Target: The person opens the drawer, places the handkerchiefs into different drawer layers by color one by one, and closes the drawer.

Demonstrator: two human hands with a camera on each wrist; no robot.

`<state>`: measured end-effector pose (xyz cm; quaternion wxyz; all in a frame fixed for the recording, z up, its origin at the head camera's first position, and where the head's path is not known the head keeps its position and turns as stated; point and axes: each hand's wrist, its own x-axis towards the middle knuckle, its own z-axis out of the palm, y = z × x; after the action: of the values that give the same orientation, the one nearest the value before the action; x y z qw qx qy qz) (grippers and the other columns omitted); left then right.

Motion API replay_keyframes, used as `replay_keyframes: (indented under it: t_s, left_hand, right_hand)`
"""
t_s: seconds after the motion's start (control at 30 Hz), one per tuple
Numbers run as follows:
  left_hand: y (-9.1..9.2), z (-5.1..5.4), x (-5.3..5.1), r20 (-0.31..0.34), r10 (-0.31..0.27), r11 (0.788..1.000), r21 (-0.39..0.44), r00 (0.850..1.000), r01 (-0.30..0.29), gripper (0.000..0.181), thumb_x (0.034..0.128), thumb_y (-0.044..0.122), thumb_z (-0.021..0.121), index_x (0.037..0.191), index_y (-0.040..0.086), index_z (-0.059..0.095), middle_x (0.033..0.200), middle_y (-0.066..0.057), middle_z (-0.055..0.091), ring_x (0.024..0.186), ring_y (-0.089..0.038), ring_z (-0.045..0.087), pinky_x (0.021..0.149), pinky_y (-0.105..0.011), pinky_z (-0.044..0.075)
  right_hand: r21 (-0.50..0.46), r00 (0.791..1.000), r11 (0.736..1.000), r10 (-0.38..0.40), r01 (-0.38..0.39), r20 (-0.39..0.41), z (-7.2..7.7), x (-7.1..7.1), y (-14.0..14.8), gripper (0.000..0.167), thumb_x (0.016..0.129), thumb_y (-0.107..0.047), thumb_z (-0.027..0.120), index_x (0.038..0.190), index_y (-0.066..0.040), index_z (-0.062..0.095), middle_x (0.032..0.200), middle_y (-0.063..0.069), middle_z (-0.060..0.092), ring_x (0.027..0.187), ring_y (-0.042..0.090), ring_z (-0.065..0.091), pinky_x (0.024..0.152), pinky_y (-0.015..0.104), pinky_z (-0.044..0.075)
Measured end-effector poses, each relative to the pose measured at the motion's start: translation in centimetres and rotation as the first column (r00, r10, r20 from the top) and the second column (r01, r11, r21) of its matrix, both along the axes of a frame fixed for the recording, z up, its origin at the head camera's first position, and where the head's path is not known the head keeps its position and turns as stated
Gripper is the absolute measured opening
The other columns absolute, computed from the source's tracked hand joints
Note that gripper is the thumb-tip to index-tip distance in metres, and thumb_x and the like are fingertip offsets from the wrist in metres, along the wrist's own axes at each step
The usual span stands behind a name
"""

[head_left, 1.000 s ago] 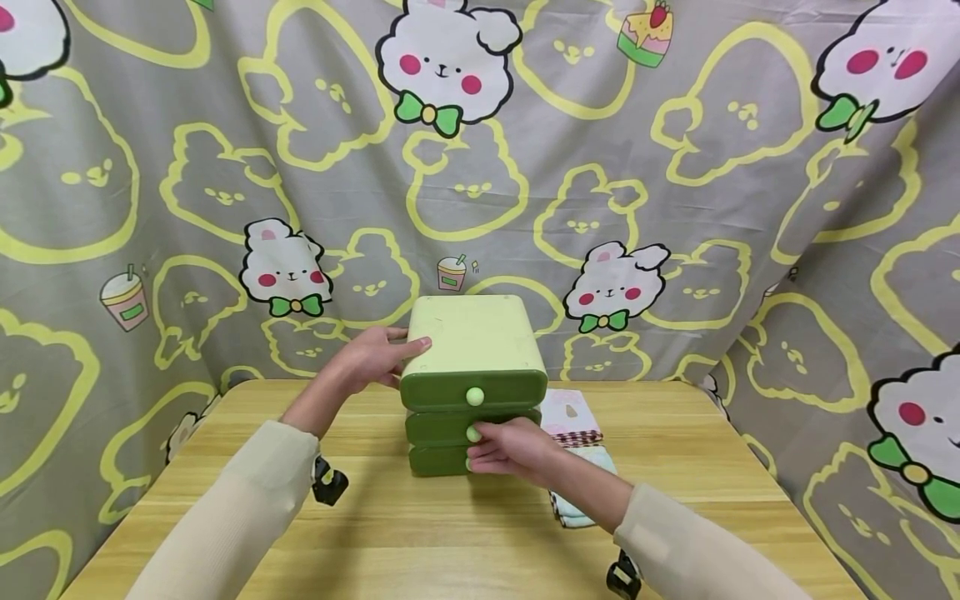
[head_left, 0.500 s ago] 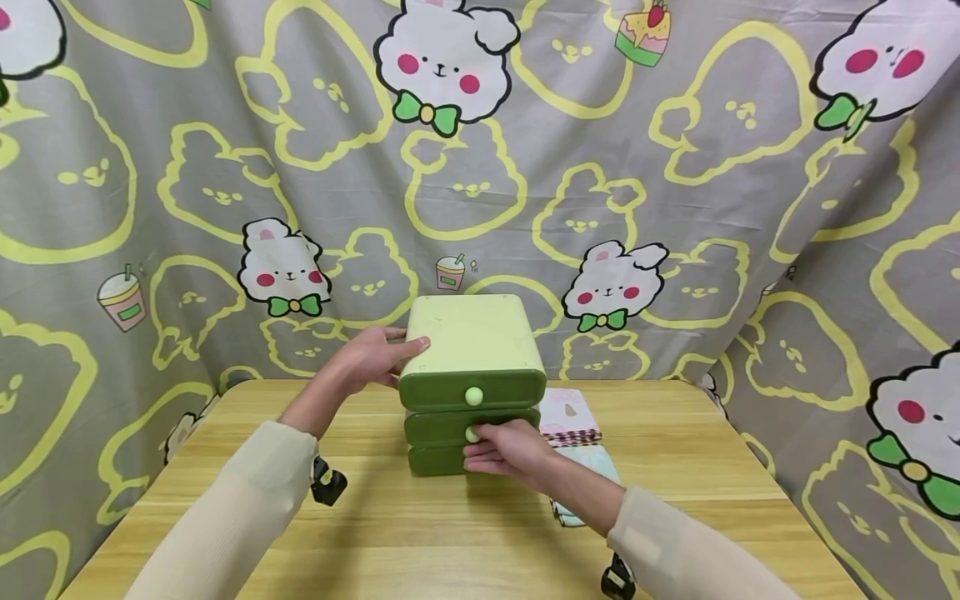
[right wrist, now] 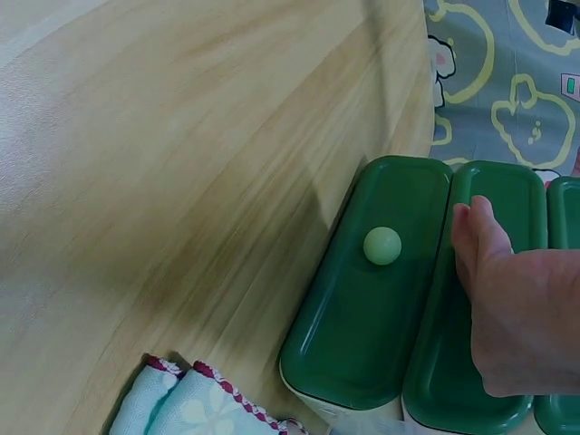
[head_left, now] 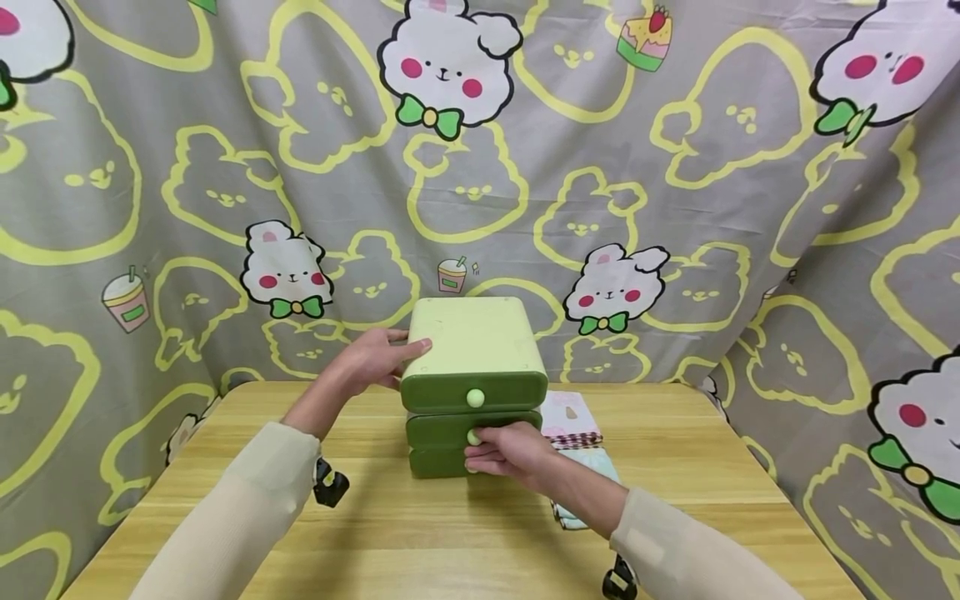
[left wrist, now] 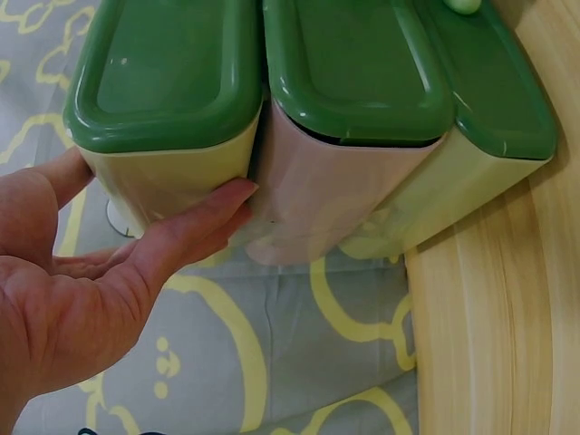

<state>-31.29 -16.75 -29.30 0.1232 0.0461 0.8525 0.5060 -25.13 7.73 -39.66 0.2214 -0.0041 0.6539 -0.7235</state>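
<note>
A small three-drawer cabinet [head_left: 472,329] stands on the table, with a pale yellow-green top and dark green drawer fronts. My left hand [head_left: 375,358] steadies its upper left edge, thumb on the top and fingers along the side. In the left wrist view those fingers [left wrist: 195,227] lie fairly straight against the upper tier. With thumb and fingers, my right hand [head_left: 517,452] pinches the round light-green knob [head_left: 474,436] of the middle drawer [head_left: 438,431]. A thin dark gap shows behind that drawer's front in the left wrist view. The right hand hides most of the bottom knob.
Folded cloths lie right of the cabinet: a pink-and-white one [head_left: 570,414] behind, a light blue one [head_left: 592,467] nearer, partly under my right forearm. The wooden table [head_left: 375,533] ends at a grey patterned curtain [head_left: 480,150] behind and at both sides.
My right hand and forearm have shifted very slightly left, still at the middle knob. The left hand and the cabinet stay where they were.
</note>
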Motion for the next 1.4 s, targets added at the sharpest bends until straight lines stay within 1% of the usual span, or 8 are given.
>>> replay_keyframes:
  t_s: [0.1, 0.17, 0.33, 0.5, 0.67, 0.83, 1.13, 1.4]
  left_hand:
    - [0.0, 0.0, 0.0, -0.004, -0.002, 1.0, -0.004, 1.0, 0.002, 0.077, 0.1013, 0.045, 0.061, 0.158, 0.001, 0.033, 0.101, -0.01, 0.069, 0.086, -0.017, 0.067, 0.082, -0.039, 0.062]
    - [0.0, 0.0, 0.0, -0.003, -0.005, 1.0, -0.008, 1.0, 0.005, 0.077, 0.1012, 0.045, 0.061, 0.158, 0.001, 0.033, 0.098, -0.009, 0.067, 0.084, -0.017, 0.065, 0.083, -0.038, 0.062]
    - [-0.1, 0.1, 0.0, -0.003, -0.009, 1.0, -0.015, 1.0, 0.008, 0.077, 0.1012, 0.046, 0.061, 0.158, 0.002, 0.033, 0.104, -0.01, 0.068, 0.087, -0.018, 0.065, 0.084, -0.039, 0.062]
    - [-0.1, 0.0, 0.0, -0.004, -0.007, 1.0, -0.016, 1.0, 0.006, 0.077, 0.1009, 0.046, 0.061, 0.158, 0.002, 0.033, 0.112, -0.013, 0.069, 0.093, -0.02, 0.068, 0.084, -0.039, 0.062]
    - [-0.2, -0.1, -0.1, -0.001, -0.008, 1.0, -0.02, 1.0, 0.008, 0.078, 0.1009, 0.047, 0.061, 0.158, 0.002, 0.032, 0.118, -0.016, 0.07, 0.099, -0.022, 0.07, 0.085, -0.039, 0.062]
    - [-0.2, 0.0, 0.0, -0.006, -0.012, 1.0, -0.014, 1.0, 0.012, 0.078, 0.1015, 0.046, 0.06, 0.158, 0.001, 0.032, 0.119, -0.017, 0.07, 0.1, -0.023, 0.07, 0.084, -0.04, 0.062]
    - [-0.1, 0.0, 0.1, -0.007, -0.015, 1.0, -0.009, 1.0, 0.015, 0.077, 0.1018, 0.046, 0.06, 0.158, 0.002, 0.032, 0.117, -0.017, 0.07, 0.096, -0.021, 0.071, 0.084, -0.039, 0.062]
    - [-0.2, -0.2, 0.1, -0.012, -0.02, 1.0, -0.011, 1.0, 0.019, 0.078, 0.1013, 0.047, 0.06, 0.158, 0.003, 0.032, 0.118, -0.017, 0.071, 0.097, -0.021, 0.071, 0.084, -0.039, 0.062]
  right_hand:
    - [0.003, 1.0, 1.0, 0.008, -0.008, 0.001, 0.1, 0.3, 0.1, 0.034, 0.104, -0.008, 0.053, 0.128, 0.017, 0.055, 0.118, 0.034, 0.066, 0.113, 0.044, 0.068, 0.093, 0.038, 0.06]
    - [0.005, 1.0, 1.0, 0.017, -0.017, 0.001, 0.1, 0.5, 0.2, 0.034, 0.104, -0.009, 0.054, 0.127, 0.017, 0.056, 0.117, 0.033, 0.067, 0.105, 0.04, 0.072, 0.092, 0.037, 0.06]
    - [0.021, 0.999, 0.999, 0.043, -0.043, 0.001, 0.4, 1.5, 0.3, 0.035, 0.104, -0.01, 0.055, 0.127, 0.016, 0.057, 0.115, 0.03, 0.068, 0.094, 0.028, 0.075, 0.09, 0.035, 0.06]
    - [0.037, 0.997, 0.997, 0.072, -0.072, 0.014, 0.6, 2.6, 0.7, 0.036, 0.104, -0.011, 0.055, 0.129, 0.016, 0.056, 0.114, 0.029, 0.069, 0.1, 0.032, 0.074, 0.091, 0.036, 0.06]
    - [0.036, 0.996, 0.996, 0.083, -0.084, 0.025, 0.7, 3.7, 0.9, 0.037, 0.104, -0.013, 0.057, 0.127, 0.016, 0.057, 0.108, 0.023, 0.072, 0.098, 0.03, 0.075, 0.091, 0.037, 0.06]
    - [0.033, 0.996, 0.995, 0.09, -0.091, 0.023, 0.4, 4.8, 1.1, 0.037, 0.104, -0.013, 0.057, 0.127, 0.015, 0.058, 0.105, 0.021, 0.073, 0.094, 0.026, 0.075, 0.09, 0.037, 0.06]
    - [0.045, 0.993, 0.993, 0.11, -0.111, 0.033, 0.0, 6.6, 1.7, 0.041, 0.103, -0.016, 0.059, 0.127, 0.018, 0.057, 0.105, 0.019, 0.073, 0.095, 0.026, 0.074, 0.089, 0.038, 0.061]
    - [0.063, 0.991, 0.99, 0.123, -0.126, 0.053, -0.4, 8.1, 2.0, 0.044, 0.102, -0.019, 0.061, 0.126, 0.019, 0.057, 0.103, 0.016, 0.074, 0.09, 0.023, 0.075, 0.087, 0.037, 0.062]
